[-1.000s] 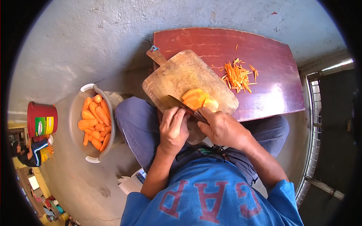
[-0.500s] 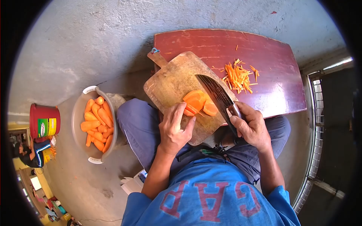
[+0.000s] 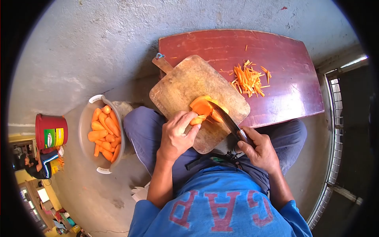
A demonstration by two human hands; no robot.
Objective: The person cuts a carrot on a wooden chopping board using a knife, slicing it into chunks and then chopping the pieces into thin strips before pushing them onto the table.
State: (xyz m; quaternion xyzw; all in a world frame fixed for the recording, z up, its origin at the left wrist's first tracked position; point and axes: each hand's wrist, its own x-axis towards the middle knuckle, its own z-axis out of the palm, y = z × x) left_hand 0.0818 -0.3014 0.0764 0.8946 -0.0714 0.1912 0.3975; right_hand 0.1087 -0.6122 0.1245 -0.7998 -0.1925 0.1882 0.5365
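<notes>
My right hand (image 3: 258,152) is closed round the dark handle of a kitchen knife (image 3: 226,119). Its blade points up and left, edge-on to me, with the tip among carrot slices (image 3: 202,106) on the wooden cutting board (image 3: 173,91). Pinched in the fingers of my left hand (image 3: 177,136) are a few carrot pieces (image 3: 197,119), just left of the blade. The board rests partly on the red table and partly over my lap. My left fingertips hide part of the held pieces.
Thin carrot sticks (image 3: 248,81) lie piled on the red table (image 3: 292,59). Left of my knee stands a grey tub (image 3: 85,134) of whole peeled carrots (image 3: 106,134). Farther left are a red bucket (image 3: 41,130) and another person (image 3: 41,164). A wall (image 3: 118,35) runs behind the table.
The knife has turned from showing its broad side to edge-on, and its tip has come down to the slices. My left hand has drawn a few carrot pieces slightly apart.
</notes>
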